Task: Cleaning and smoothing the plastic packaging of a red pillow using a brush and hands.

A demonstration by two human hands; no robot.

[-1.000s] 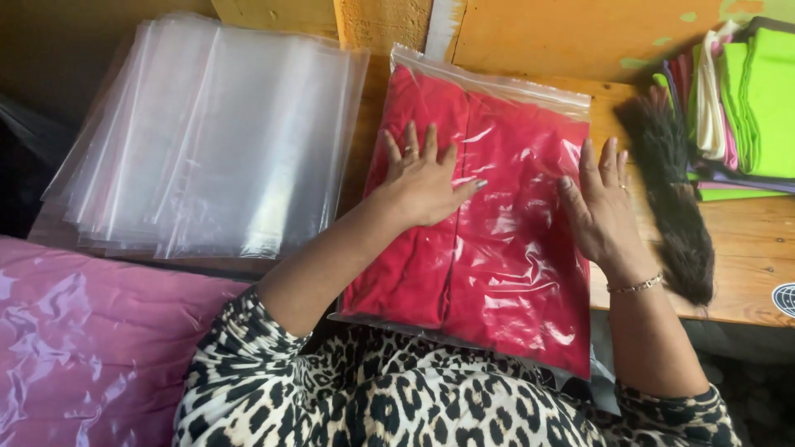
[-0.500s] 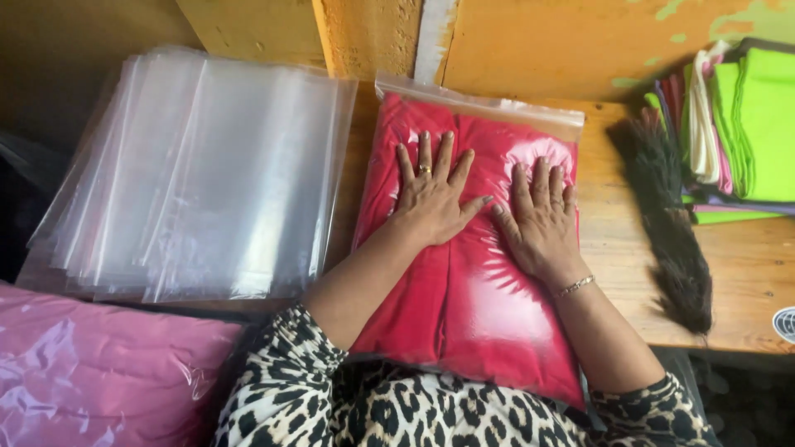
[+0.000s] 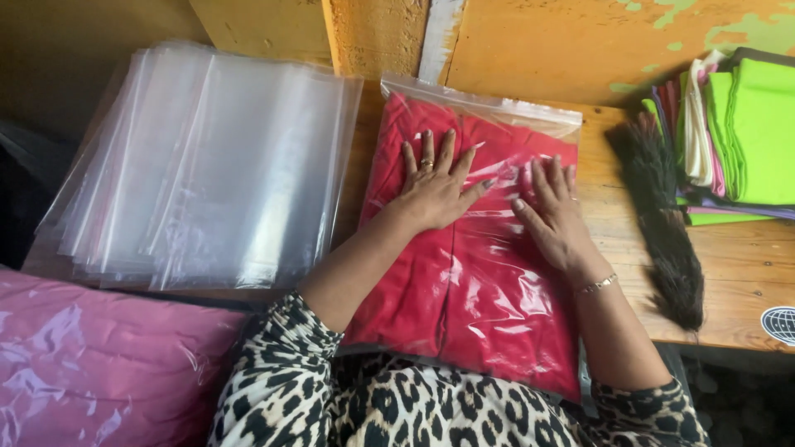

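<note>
A clear zip bag (image 3: 489, 323) holding a folded red garment lies on the wooden table (image 3: 745, 273), its lower end hanging over the front edge toward me. My left hand (image 3: 435, 186) presses flat on the upper middle of the bag, fingers spread, a ring on one finger. My right hand (image 3: 555, 217) rests flat beside it on the bag's right half, a thin bracelet at the wrist. The two hands lie close together, thumbs almost meeting. Neither hand grips anything.
A stack of empty clear bags (image 3: 207, 165) lies to the left. A bagged pink bundle (image 3: 91, 364) sits at lower left. A dark brush (image 3: 662, 223) lies right of the red bag. Folded green, white and pink cloths (image 3: 737, 136) are piled at far right. A yellow wall stands behind.
My hands slid together from the bag's two sides to its middle, then moved up toward the bag's top. The bag stays in place.
</note>
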